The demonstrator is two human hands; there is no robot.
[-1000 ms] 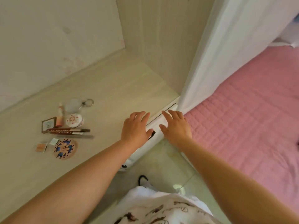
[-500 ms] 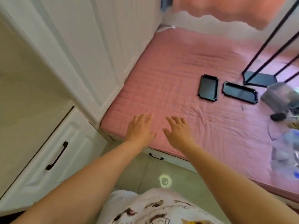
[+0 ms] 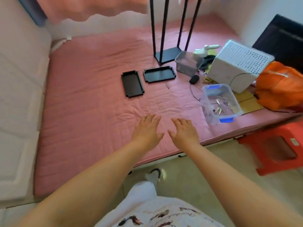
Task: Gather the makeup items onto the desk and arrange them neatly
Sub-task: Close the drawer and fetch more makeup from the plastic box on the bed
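My left hand [image 3: 146, 131] and my right hand [image 3: 184, 132] hover side by side over the near edge of a pink bed [image 3: 91, 102], palms down, fingers spread, holding nothing. Two black trays [image 3: 132, 83] [image 3: 159, 74] lie flat on the bed beyond my hands. A clear plastic box with blue clips [image 3: 218, 104] sits to the right with several small items inside; I cannot tell what they are. The desk and its makeup items are out of view.
A black metal rack [image 3: 168, 30] stands on the bed behind the trays. At the right are a grey bin [image 3: 186, 63], a white perforated basket [image 3: 237, 63], an orange bag [image 3: 280, 86] and a red stool [image 3: 277, 148]. White cabinet panels [image 3: 18, 95] line the left.
My view has swung right, from the desk with the makeup items across the drawer front to the pink bed. Both hands stayed out in front, open and empty.
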